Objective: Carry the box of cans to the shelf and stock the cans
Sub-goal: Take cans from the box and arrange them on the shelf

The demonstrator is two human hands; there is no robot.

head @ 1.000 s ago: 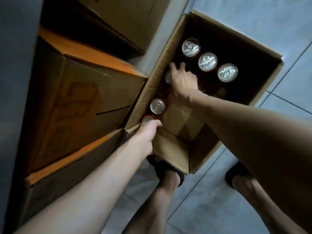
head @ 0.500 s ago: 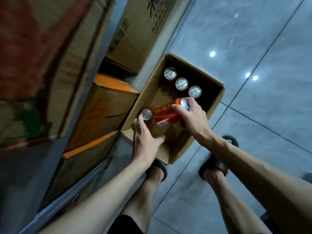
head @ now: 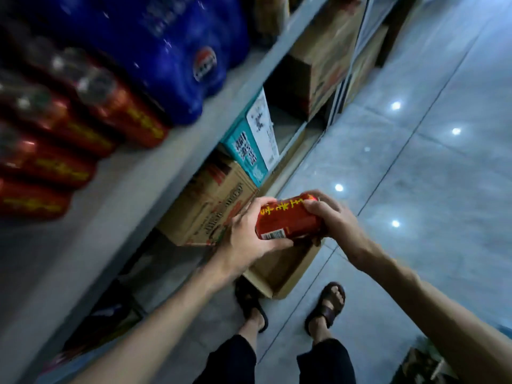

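Note:
I hold red canned drink (head: pixel 288 220) with yellow lettering and a barcode sideways at waist height. My left hand (head: pixel 243 236) grips its left end and my right hand (head: pixel 332 217) grips its right end. Whether this is one can or two pressed together I cannot tell. Directly below, the open cardboard box (head: pixel 285 273) stands on the floor against the shelf unit, its inside mostly hidden by my hands. Up on the left, the grey shelf board (head: pixel 155 162) carries several blurred red cans (head: pixel 55 151) of the same kind.
A blue shrink-wrapped pack (head: pixel 166 51) sits on the shelf beside the red cans. Cardboard cartons (head: pixel 210 209) and a teal and white carton (head: pixel 255 139) fill the lower shelf. My sandalled feet (head: pixel 327 306) stand on grey floor tiles (head: pixel 415 189) to the right.
Both hands have risen out of the box, bringing the red can up. My view has swung from the box up to the shelf with the red cans.

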